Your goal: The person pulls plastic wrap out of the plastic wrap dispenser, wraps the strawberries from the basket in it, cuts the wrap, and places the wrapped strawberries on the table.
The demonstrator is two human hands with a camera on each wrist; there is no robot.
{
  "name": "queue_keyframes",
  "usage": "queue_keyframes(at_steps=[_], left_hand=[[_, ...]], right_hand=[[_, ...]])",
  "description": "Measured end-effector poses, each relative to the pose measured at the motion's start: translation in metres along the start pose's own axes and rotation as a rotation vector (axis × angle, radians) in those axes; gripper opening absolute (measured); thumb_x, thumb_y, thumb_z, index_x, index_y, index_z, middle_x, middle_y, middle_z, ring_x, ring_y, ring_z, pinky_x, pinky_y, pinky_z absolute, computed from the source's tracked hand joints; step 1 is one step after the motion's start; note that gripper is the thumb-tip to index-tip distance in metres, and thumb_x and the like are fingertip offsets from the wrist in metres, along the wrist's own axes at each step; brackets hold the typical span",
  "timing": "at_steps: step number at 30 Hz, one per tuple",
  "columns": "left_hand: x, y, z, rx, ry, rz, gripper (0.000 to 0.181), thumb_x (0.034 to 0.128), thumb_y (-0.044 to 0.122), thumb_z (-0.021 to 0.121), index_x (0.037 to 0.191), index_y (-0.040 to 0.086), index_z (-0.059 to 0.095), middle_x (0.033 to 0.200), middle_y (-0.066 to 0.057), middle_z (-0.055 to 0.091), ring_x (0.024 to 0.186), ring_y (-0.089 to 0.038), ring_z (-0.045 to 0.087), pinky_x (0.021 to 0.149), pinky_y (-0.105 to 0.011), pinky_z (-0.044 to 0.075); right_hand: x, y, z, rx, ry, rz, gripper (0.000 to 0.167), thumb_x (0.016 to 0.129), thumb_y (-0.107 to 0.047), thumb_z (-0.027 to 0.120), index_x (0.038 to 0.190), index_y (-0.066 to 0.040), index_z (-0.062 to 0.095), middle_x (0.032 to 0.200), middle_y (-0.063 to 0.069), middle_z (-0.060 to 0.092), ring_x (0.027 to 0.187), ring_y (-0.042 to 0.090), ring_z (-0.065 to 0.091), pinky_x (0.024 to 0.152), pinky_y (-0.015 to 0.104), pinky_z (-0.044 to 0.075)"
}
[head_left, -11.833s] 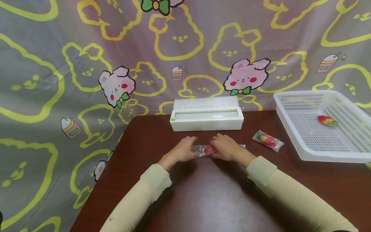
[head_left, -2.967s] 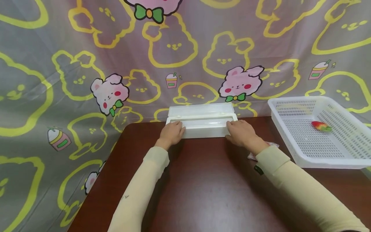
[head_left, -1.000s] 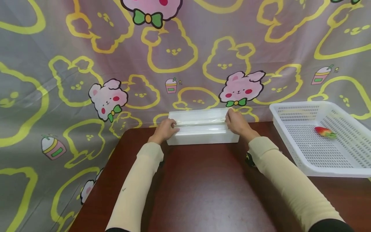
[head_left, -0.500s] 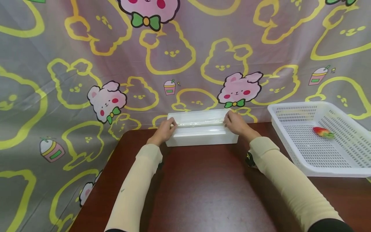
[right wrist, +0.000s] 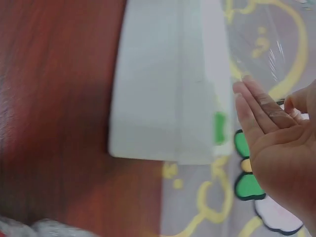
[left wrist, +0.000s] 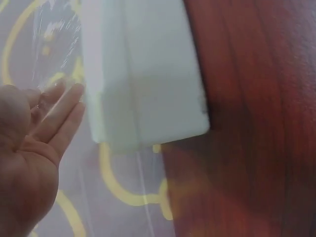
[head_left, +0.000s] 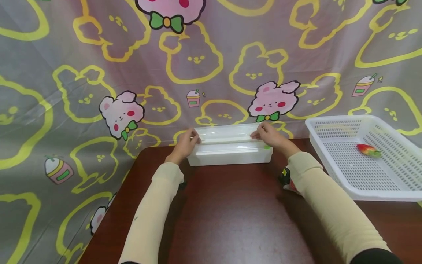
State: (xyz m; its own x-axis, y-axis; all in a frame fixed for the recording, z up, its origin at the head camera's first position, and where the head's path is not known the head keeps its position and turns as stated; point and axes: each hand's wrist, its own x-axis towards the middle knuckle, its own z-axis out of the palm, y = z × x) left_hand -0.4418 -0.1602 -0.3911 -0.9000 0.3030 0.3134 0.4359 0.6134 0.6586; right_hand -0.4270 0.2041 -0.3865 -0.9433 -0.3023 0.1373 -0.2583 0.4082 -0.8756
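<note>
Head view, centre: left hand [head_left: 184, 144] and right hand [head_left: 271, 135] pinch clear film [head_left: 215, 134]; green slider [head_left: 267, 147] now uncovered, we judge lifting begun.

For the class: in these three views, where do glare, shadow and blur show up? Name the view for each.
Head: pale glare on the near part of the table, a dark shadow alongside the right sleeve; left wrist: bright streaks on the clear film, soft edges on the white box; right wrist: the green tab blurred, similar streaks on the film.
</note>
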Motion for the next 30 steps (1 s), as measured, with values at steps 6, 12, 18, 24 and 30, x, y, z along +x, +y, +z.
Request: queue_keyframes(at_steps=[6,12,18,24,30], left_hand=[[-0.005,0.023,-0.022,-0.051,0.119,0.134,0.011,0.1069,0.007,0.052,0.103,-0.002,0.056,0.096,-0.020,0.074,0.095,-0.039,0.073,0.088,-0.049,0.055],[-0.024,0.067,-0.055,-0.041,0.200,0.209,0.012,0.1076,0.011,0.052,0.106,0.000,0.056,0.099,-0.016,0.074,0.093,-0.031,0.072,0.088,-0.044,0.056],[-0.057,0.109,-0.086,0.029,0.292,0.332,0.013,0.1068,0.015,0.055,0.107,0.002,0.057,0.099,-0.010,0.076,0.095,-0.021,0.073,0.085,-0.041,0.057],[-0.092,0.144,-0.105,0.043,0.353,0.441,0.012,0.1034,0.010,0.060,0.106,-0.001,0.059,0.100,-0.009,0.077,0.095,-0.021,0.074,0.086,-0.025,0.054],[-0.135,0.151,-0.110,0.088,0.360,0.506,0.015,0.0944,0.003,0.072,0.105,-0.001,0.062,0.099,-0.007,0.077,0.091,-0.020,0.075,0.081,-0.016,0.053]], right_hand=[[-0.016,-0.034,-0.013,-0.030,0.054,-0.117,0.027,0.112,-0.018,0.026,0.107,0.006,0.038,0.126,0.033,0.062,0.125,0.046,0.058,0.111,0.054,0.041],[-0.045,-0.082,-0.025,-0.133,0.170,-0.208,0.025,0.112,-0.021,0.037,0.109,0.003,0.044,0.122,0.026,0.064,0.121,0.043,0.062,0.108,0.052,0.044],[-0.089,-0.125,-0.029,-0.297,0.325,-0.371,0.026,0.111,-0.023,0.041,0.113,0.001,0.050,0.088,0.014,0.058,0.079,0.023,0.055,0.073,0.031,0.041],[-0.130,-0.154,-0.031,-0.349,0.384,-0.531,0.017,0.109,-0.015,0.046,0.113,0.001,0.052,0.071,0.005,0.046,0.059,0.013,0.038,0.058,0.028,0.032],[-0.167,-0.164,-0.024,-0.328,0.312,-0.604,0.008,0.104,-0.004,0.055,0.108,0.002,0.052,0.103,0.009,0.073,0.075,-0.001,0.055,0.066,0.014,0.041]])
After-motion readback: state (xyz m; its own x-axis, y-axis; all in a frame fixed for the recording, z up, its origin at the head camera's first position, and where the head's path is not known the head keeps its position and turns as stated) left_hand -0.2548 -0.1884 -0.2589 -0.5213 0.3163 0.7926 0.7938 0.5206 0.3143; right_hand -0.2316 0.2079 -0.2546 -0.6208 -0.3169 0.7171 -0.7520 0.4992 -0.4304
